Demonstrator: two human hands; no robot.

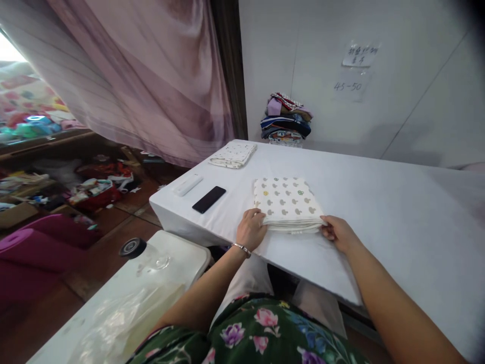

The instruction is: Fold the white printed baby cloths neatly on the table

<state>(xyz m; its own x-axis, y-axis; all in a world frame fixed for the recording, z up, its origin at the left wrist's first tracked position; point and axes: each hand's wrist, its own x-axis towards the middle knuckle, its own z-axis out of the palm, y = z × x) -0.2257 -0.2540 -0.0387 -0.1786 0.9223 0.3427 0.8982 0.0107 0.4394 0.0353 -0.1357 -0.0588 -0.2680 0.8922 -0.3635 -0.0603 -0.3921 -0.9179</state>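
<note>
A folded white cloth (288, 202) with grey, yellow and green motifs lies flat on the white-covered table (379, 217), its layered edge facing me. My left hand (251, 230), with a bracelet at the wrist, grips the cloth's near left corner, fingers closed on it. At the near right corner, my right hand (338, 232) pinches the layers between thumb and curled fingers. Farther back on the left sits another folded white cloth (233, 154) with small dark marks.
Left on the table are a black phone (209, 199) and a white elongated object (188, 185). A clothes stack (286, 121) stands by the wall. A lower white table (113, 298) at left holds clear plastic and a black-lidded container (132, 247). A pink curtain (151, 76) hangs behind.
</note>
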